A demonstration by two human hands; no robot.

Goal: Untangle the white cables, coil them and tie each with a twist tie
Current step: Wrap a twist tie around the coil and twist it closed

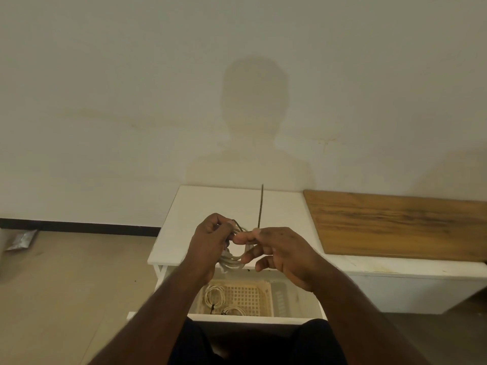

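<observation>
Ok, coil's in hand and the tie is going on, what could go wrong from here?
The left hand grips the coiled white cable on one side only; the hanging loops could spring apart. The right hand pinches the thin dark twist tie near one end, so the long free end may slip before it is twisted.

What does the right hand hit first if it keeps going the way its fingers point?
The right hand points leftward at the left hand. Its fingers would first meet the coiled white cable held there, then the left hand itself. Depth is unclear, but they look almost touching.
</observation>
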